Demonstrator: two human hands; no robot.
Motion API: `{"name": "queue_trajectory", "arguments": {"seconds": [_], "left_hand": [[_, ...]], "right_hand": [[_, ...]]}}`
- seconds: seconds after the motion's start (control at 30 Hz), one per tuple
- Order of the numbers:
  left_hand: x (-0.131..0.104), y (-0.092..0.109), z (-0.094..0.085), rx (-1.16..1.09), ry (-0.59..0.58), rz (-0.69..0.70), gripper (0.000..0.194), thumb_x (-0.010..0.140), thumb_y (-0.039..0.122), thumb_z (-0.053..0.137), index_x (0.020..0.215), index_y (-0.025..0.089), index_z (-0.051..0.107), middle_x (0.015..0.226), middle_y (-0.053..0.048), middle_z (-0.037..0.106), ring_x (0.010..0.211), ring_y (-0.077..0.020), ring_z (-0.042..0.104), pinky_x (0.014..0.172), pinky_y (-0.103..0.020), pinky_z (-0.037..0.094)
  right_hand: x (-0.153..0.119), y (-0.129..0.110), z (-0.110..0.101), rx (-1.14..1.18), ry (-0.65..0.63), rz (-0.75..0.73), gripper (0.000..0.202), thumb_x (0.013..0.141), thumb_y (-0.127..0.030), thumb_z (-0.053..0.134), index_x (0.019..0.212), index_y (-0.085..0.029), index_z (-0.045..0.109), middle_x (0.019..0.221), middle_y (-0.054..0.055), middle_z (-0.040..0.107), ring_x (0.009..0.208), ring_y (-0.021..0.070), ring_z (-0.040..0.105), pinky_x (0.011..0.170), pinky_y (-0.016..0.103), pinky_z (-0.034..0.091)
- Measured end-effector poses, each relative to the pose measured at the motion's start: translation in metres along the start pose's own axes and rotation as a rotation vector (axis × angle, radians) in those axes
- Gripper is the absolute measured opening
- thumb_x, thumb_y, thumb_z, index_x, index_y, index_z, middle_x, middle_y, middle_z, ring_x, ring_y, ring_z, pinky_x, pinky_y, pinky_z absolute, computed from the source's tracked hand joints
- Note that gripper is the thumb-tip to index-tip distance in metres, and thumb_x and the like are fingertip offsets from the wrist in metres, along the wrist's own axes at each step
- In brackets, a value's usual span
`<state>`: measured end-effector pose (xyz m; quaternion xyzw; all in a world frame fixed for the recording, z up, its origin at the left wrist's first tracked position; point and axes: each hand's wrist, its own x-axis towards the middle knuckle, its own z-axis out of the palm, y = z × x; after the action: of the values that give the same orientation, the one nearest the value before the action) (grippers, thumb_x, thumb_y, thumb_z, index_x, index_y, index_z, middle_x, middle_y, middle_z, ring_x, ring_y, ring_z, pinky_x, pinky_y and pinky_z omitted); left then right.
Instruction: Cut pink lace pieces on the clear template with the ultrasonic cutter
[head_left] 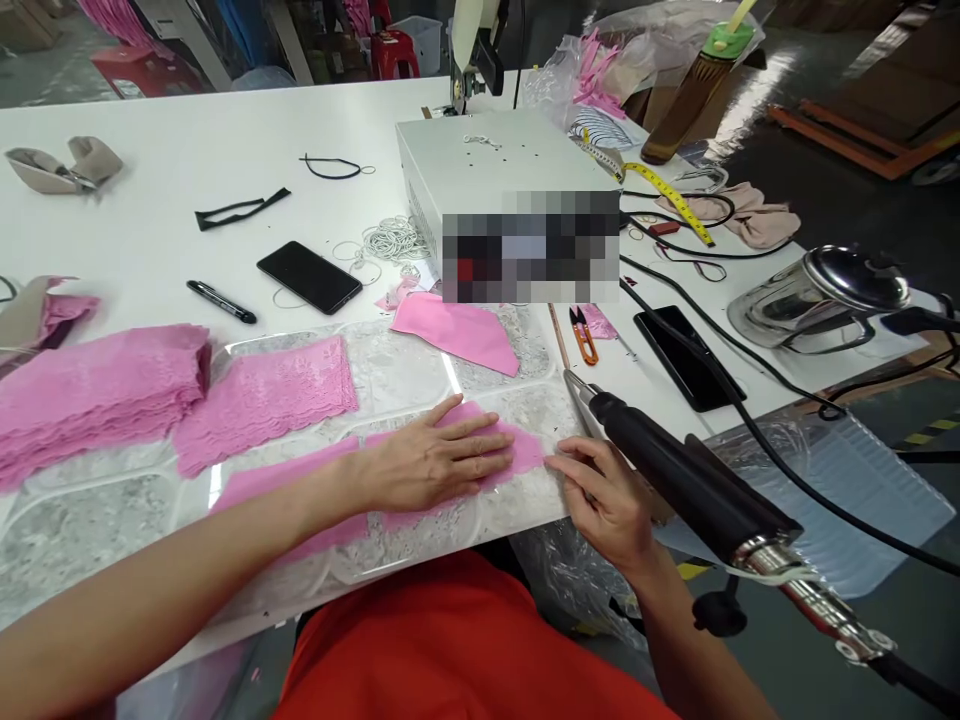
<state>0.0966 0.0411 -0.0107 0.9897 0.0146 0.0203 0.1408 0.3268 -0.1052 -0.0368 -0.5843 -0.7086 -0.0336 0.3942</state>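
Note:
My left hand (435,458) lies flat, fingers spread, on a pink fabric piece (525,452) on the tabletop. At that piece's right tip is my right hand (609,500), its fingers loosely bent and apart, fingertips at the fabric edge. Another pink fabric strip (292,475) lies partly under my left forearm. Beyond my left hand is a loose pink panel (457,332). Pink lace pieces (270,400) sit left of it, beside a thicker lace stack (97,390). A black-handled tool with a metal tip (667,465) is mounted just above my right hand.
A grey box-shaped machine (495,150) stands at the back. Orange thread snips (583,335), two phones (311,277) and a pen (221,301) lie about. Black cables (750,340) cross the right side near a metal pot (817,300). The table's front edge is close to my body.

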Motion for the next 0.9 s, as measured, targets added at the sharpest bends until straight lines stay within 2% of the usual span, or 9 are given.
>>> {"name": "queue_trajectory", "arguments": {"seconds": [0.3, 0.53, 0.77, 0.83, 0.9], "left_hand": [[0.005, -0.001, 0.006, 0.021, -0.014, 0.020, 0.046, 0.106, 0.040, 0.035, 0.150, 0.027, 0.038, 0.157, -0.002, 0.036, 0.148, -0.0232, 0.028, 0.124, -0.050, -0.003], [0.008, -0.001, 0.007, 0.027, 0.018, 0.016, 0.050, 0.104, 0.042, 0.043, 0.152, 0.033, 0.033, 0.156, -0.001, 0.038, 0.148, -0.0231, 0.030, 0.124, -0.050, 0.005], [0.010, -0.002, 0.007, 0.035, 0.033, 0.040, 0.050, 0.104, 0.043, 0.041, 0.151, 0.028, 0.035, 0.157, -0.003, 0.038, 0.148, -0.0247, 0.030, 0.124, -0.051, 0.004], [0.010, -0.002, 0.007, 0.027, 0.045, 0.035, 0.049, 0.104, 0.043, 0.042, 0.151, 0.030, 0.035, 0.156, -0.003, 0.039, 0.147, -0.0240, 0.031, 0.124, -0.051, 0.006], [0.010, -0.001, 0.008, 0.023, 0.048, 0.029, 0.049, 0.103, 0.043, 0.042, 0.150, 0.031, 0.036, 0.156, -0.002, 0.039, 0.147, -0.0237, 0.031, 0.124, -0.050, 0.007]], "right_hand": [[-0.004, 0.000, 0.002, 0.020, 0.040, 0.041, 0.033, 0.084, -0.003, 0.052, 0.101, -0.025, 0.071, 0.095, 0.007, 0.067, 0.083, 0.0155, 0.066, 0.072, 0.028, 0.058], [-0.006, 0.000, 0.003, 0.025, 0.051, 0.048, 0.034, 0.085, -0.005, 0.051, 0.102, -0.026, 0.071, 0.094, 0.006, 0.067, 0.084, 0.0162, 0.066, 0.074, 0.029, 0.058], [-0.004, -0.003, 0.003, 0.003, 0.049, 0.045, 0.032, 0.085, -0.003, 0.050, 0.099, -0.024, 0.070, 0.093, 0.006, 0.068, 0.087, 0.0166, 0.068, 0.077, 0.029, 0.059], [-0.011, -0.001, 0.002, -0.012, 0.046, 0.098, 0.028, 0.086, -0.007, 0.050, 0.098, -0.025, 0.069, 0.095, 0.006, 0.070, 0.089, 0.0180, 0.069, 0.081, 0.032, 0.059], [-0.025, 0.004, 0.001, -0.016, 0.057, 0.244, 0.023, 0.088, -0.013, 0.051, 0.099, -0.025, 0.066, 0.099, 0.008, 0.071, 0.091, 0.0208, 0.070, 0.082, 0.035, 0.060]]}}
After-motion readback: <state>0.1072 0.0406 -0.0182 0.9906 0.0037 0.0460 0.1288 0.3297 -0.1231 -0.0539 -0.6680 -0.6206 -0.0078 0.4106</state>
